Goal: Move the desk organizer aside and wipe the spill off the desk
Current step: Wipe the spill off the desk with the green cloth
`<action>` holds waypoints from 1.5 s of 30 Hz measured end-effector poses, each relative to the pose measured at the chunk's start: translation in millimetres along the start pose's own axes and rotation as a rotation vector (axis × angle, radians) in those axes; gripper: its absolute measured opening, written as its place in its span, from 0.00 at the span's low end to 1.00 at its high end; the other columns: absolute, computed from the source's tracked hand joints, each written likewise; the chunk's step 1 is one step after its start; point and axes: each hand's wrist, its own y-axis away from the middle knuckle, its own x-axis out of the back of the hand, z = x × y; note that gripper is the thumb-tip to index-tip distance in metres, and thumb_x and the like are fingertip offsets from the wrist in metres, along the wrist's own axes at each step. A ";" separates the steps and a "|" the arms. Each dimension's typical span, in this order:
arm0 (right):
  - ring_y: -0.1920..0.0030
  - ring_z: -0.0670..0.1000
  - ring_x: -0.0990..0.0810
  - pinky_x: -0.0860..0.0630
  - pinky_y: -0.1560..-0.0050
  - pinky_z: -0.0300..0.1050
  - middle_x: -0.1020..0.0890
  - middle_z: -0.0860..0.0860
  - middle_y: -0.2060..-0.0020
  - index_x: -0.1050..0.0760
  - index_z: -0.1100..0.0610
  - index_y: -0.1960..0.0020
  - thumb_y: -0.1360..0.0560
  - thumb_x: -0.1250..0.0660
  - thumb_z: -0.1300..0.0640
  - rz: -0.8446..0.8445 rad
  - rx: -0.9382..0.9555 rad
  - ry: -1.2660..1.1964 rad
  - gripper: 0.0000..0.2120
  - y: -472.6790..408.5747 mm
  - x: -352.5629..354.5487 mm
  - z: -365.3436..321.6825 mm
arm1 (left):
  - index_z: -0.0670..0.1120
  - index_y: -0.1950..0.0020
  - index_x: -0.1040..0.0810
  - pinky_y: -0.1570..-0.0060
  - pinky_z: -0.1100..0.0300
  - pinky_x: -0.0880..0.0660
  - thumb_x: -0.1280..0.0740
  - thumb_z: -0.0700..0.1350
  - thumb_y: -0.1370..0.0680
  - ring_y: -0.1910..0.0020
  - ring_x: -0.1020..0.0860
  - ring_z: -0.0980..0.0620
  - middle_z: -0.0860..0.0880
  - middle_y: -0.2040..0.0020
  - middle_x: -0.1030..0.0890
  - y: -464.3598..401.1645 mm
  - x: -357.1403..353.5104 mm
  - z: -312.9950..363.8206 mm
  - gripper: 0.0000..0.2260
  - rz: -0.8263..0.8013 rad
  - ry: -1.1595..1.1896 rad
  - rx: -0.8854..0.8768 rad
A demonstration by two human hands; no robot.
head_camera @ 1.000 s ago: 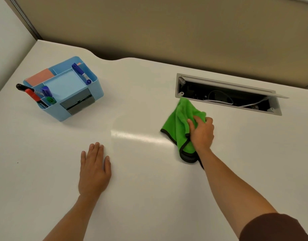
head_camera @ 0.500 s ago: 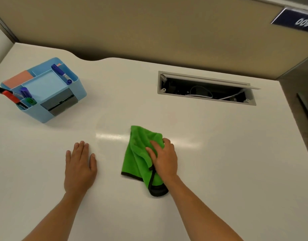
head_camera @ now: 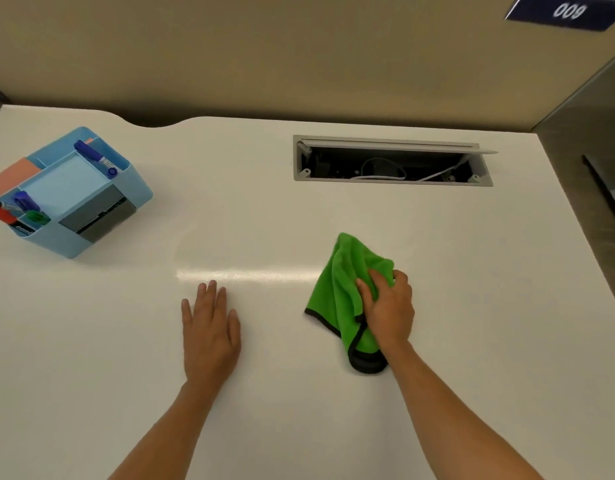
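The light-blue plastic desk organizer [head_camera: 68, 194] stands aside at the far left of the white counter [head_camera: 472, 341]. Wiping is under way: the right hand [head_camera: 389, 311] has its grip clenched on a bunched green microfibre cloth [head_camera: 340, 289]; the left hand [head_camera: 209, 332] lies flat, released. Next, I reckon, comes a sweep across the faint glossy patch [head_camera: 202, 258].

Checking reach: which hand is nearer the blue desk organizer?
Left. The left hand lies flat on the desk, right of and nearer the camera than the blue desk organizer; the right hand, farther right, presses the green cloth.
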 end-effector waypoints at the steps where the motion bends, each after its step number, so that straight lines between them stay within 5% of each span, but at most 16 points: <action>1: 0.48 0.56 0.26 0.24 0.56 0.48 0.27 0.55 0.43 0.24 0.49 0.38 0.23 0.41 0.38 -0.020 0.040 -0.010 0.21 8.6 -1.1 -1.7 | 0.33 0.32 0.29 0.27 0.39 0.46 0.47 0.47 0.20 0.26 0.36 0.38 0.36 0.29 0.30 4.2 -6.4 13.3 0.23 -0.020 0.022 -0.034; 10: 0.50 0.54 0.24 0.23 0.59 0.45 0.24 0.55 0.45 0.22 0.47 0.42 0.25 0.37 0.39 -0.006 0.139 0.008 0.17 43.8 9.8 30.3 | 0.39 0.28 0.32 0.25 0.43 0.47 0.49 0.54 0.19 0.24 0.38 0.45 0.41 0.27 0.31 13.6 -25.7 22.6 0.27 -0.143 -0.047 -0.114; 21: 0.45 0.59 0.27 0.25 0.53 0.52 0.28 0.58 0.41 0.25 0.51 0.37 0.23 0.41 0.39 0.062 -0.168 0.044 0.22 -45.9 37.5 67.9 | 0.40 0.28 0.32 0.24 0.45 0.50 0.47 0.54 0.20 0.24 0.39 0.47 0.43 0.26 0.31 13.7 -31.6 23.8 0.26 -0.120 -0.036 -0.087; 36: 0.55 0.58 0.25 0.23 0.60 0.51 0.24 0.57 0.46 0.23 0.49 0.41 0.23 0.38 0.41 -0.184 0.498 0.038 0.17 -23.5 -26.9 -54.9 | 0.42 0.28 0.32 0.25 0.45 0.48 0.46 0.54 0.21 0.25 0.39 0.48 0.44 0.27 0.30 13.7 -37.3 19.3 0.26 -0.091 -0.055 -0.093; 45: 0.51 0.60 0.26 0.24 0.56 0.51 0.25 0.58 0.43 0.23 0.50 0.39 0.23 0.39 0.40 -0.117 0.236 0.104 0.20 -107.9 11.5 11.9 | 0.43 0.28 0.31 0.24 0.48 0.50 0.46 0.55 0.21 0.24 0.40 0.50 0.45 0.27 0.30 12.9 -36.0 20.8 0.26 -0.096 -0.041 -0.070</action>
